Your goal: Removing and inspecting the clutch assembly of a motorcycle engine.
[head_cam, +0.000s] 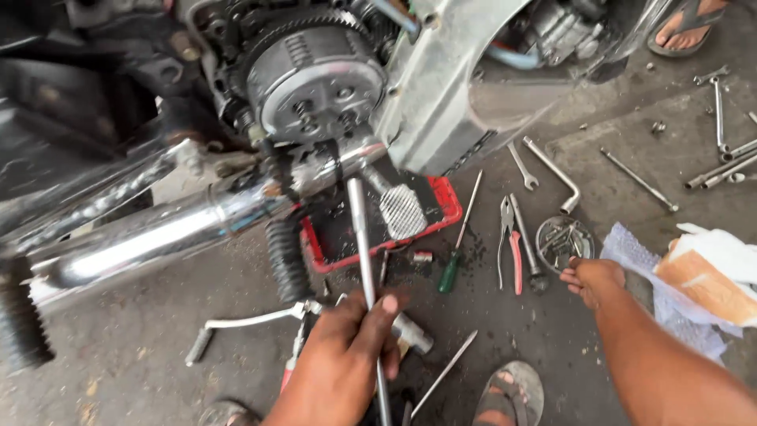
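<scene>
Your left hand (347, 347) is closed around a long steel rod tool (361, 237), thumb pressed on the shaft, and the rod points away from you toward the exposed clutch assembly (315, 79) of the motorcycle engine, which sits at the far left, above the chrome exhaust pipe (150, 237). The tip of the rod stops just below the clutch, near the foot pedal (402, 211) and over the red tray (445, 207) on the floor. Your right hand (591, 278) is at the right, fingers bent down at the edge of a small round metal dish (561, 241) that holds loose small parts; I cannot tell if it already pinches one. So the step in hand looks like work on the open clutch, with one hand keeping the tool ready and the other one searching in the dish. The next move calls, I think, for a sure pick of one small part and for a steady aim of the rod. Pliers with red handles (511, 244) and a green-handled screwdriver (457, 252) lie between your hands.
</scene>
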